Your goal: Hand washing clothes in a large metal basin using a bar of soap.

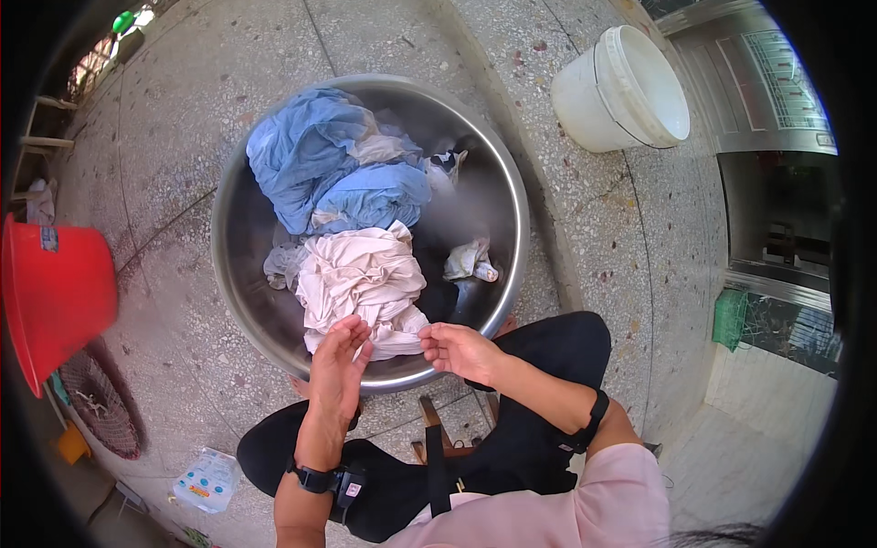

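Observation:
A wide stainless steel basin (517, 226) sits on the floor before me with wet-looking laundry in it. My left hand (340, 353) hovers at the near edge of a bunched pale pink cloth (360, 274), thumb apart from curled fingers and nothing seen between them. At that cloth's right corner are the fingertips of my right hand (462, 351), drawn together; whether they pinch the fabric is unclear. Behind the pink cloth lies a twisted heap of blue fabric (308, 157). Smaller pieces, a greyish cloth (284, 264) and a pale crumpled cloth (469, 259), rest at the sides.
A white plastic bucket (582, 103) lies tilted or stands at the upper right, beyond a shallow step in the speckled floor (610, 226). To the left are a red plastic tub (62, 281) and a mesh basket (99, 404). A printed plastic packet (205, 479) lies lower left.

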`<state>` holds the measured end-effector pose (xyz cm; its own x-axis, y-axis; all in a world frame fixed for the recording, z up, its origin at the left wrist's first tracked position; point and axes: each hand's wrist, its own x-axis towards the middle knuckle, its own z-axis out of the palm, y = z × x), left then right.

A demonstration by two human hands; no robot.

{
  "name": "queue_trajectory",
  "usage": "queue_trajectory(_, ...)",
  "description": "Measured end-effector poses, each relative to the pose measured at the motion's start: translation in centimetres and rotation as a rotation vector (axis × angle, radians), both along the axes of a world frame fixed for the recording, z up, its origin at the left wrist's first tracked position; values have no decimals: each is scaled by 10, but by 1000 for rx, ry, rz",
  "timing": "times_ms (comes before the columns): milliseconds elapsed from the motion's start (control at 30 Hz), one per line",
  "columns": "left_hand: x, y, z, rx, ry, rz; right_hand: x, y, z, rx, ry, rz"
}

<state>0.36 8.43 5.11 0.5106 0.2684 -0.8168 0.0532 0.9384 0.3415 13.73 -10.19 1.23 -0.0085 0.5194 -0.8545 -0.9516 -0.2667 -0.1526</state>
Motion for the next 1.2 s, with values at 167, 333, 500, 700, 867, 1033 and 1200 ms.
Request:
queue_trajectory(167,2,7,-40,-34,167,12,-7,0,15,-63,38,-81)
queue_trajectory(333,-7,-21,-74,-26,292,-160,-25,-8,37,-89,76,-117)
queue_trajectory(500,-26,-72,-19,-286,535,-188,-38,-56,66,-209,66,-311)
queue_trajectory(700,33,-76,168,-100,464,-277,-21,-121,200,-135,136,-691)
queue_trajectory(867,98,-98,286,19,395,-257,26,-217,303,-32,93,-829)
queue_trajectory(1033,182,-154,365,89,302,-266,40,-353,375,-234,-98,-1110)
queue_trajectory(1200,264,-189,406,48,202,-329,-14,-467,429,-607,53,-1439)
